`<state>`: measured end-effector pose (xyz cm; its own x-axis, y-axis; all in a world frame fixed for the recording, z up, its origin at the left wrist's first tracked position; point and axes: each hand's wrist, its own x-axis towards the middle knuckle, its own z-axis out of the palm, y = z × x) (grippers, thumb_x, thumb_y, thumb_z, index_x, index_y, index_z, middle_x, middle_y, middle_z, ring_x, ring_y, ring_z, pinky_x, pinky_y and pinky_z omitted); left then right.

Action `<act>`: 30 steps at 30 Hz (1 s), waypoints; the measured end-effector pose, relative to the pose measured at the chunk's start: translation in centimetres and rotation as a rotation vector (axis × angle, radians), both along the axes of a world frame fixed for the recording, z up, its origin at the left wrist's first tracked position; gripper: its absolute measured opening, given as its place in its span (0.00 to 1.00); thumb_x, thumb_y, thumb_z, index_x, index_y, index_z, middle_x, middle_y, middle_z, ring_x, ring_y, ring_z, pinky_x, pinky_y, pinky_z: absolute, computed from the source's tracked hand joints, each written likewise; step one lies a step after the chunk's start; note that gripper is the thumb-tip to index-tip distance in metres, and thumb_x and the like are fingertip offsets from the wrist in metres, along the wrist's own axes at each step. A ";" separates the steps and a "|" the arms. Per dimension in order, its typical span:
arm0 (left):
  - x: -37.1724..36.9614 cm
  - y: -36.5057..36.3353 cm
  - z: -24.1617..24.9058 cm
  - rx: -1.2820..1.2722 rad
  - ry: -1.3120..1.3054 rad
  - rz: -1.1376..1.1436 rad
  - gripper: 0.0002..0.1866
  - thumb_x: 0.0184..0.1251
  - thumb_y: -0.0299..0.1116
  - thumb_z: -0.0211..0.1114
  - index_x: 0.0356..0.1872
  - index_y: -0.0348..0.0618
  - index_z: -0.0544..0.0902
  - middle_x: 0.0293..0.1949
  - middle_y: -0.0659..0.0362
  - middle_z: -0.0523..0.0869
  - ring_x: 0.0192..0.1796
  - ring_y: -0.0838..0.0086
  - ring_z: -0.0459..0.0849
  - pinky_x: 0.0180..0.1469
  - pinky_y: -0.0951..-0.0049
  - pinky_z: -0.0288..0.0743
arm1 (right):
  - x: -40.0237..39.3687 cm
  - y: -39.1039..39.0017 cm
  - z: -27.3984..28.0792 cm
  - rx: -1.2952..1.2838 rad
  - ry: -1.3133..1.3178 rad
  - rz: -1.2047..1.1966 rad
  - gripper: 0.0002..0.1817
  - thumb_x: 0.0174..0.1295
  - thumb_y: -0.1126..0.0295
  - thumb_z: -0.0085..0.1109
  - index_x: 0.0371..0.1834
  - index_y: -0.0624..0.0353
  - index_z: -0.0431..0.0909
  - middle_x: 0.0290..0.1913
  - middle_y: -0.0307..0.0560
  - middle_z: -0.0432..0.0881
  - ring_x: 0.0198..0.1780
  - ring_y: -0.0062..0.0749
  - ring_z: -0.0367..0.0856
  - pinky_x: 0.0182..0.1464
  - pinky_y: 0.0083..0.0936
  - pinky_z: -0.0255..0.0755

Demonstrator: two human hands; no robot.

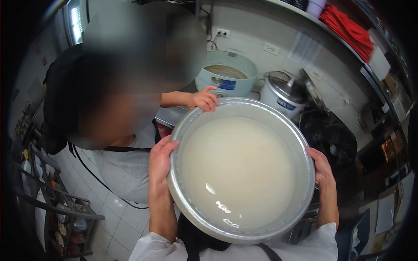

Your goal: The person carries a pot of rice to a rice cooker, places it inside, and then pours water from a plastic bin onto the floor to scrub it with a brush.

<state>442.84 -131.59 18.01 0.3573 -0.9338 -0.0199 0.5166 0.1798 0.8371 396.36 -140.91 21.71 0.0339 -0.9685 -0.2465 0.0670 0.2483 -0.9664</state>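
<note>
sleeves: white, with dark apron straps between them, nearest of all at the bottom edge
left hand [160, 163]: on the left side of the bowl's rim, fingers [167, 146] curled over the edge, holding the bowl
right hand [321, 167]: on the right side of the rim, straight across from the left, fingers wrapped on the outer wall, holding the bowl too
bowl [305, 150]: big, round, shiny metal, held level between the two hands in the middle of the view; no long axis, being a circle, and both hands are equally near
water [237, 172]: cloudy, milky white, filling the bowl to just below the rim, glints of light on its smooth top (what lies under it cannot be told)
other person's hand [202, 100]: on the far-left rim, fingers resting over the edge, touching the bowl
other person: far left, grey top, dark apron strap
floor [117, 226]: pale tiles, left, well below the bowl
rice cookers: a pale blue one [228, 74] open and a white one [283, 93] with a metal lid, on the counter [172, 116] just beyond the bowl
red cloths [348, 30]: folded on a far-right shelf
</note>
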 end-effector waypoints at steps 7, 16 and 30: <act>2.0 -3.3 -1.9 0.004 -0.124 0.003 0.14 0.64 0.26 0.60 0.49 0.31 0.81 0.39 0.57 0.86 0.37 0.76 0.84 0.43 0.78 0.76 | 2.1 -0.2 -3.9 -0.041 -0.092 -0.090 0.11 0.68 0.68 0.54 0.43 0.65 0.79 0.38 0.47 0.84 0.37 0.29 0.84 0.41 0.28 0.81; 8.8 -14.6 -1.6 -0.012 -0.213 -0.044 0.24 0.62 0.29 0.61 0.56 0.24 0.75 0.47 0.51 0.84 0.49 0.72 0.80 0.55 0.76 0.71 | 6.2 -9.6 0.7 -0.025 -0.133 -0.052 0.12 0.67 0.68 0.54 0.44 0.68 0.79 0.40 0.52 0.84 0.38 0.36 0.85 0.43 0.31 0.82; 11.4 -36.7 7.5 -0.118 -0.147 -0.086 0.11 0.64 0.27 0.55 0.41 0.30 0.81 0.36 0.56 0.85 0.35 0.76 0.83 0.40 0.80 0.75 | 9.3 -33.8 9.3 -0.113 -0.082 0.010 0.12 0.69 0.69 0.53 0.44 0.69 0.79 0.39 0.52 0.84 0.36 0.32 0.85 0.41 0.29 0.83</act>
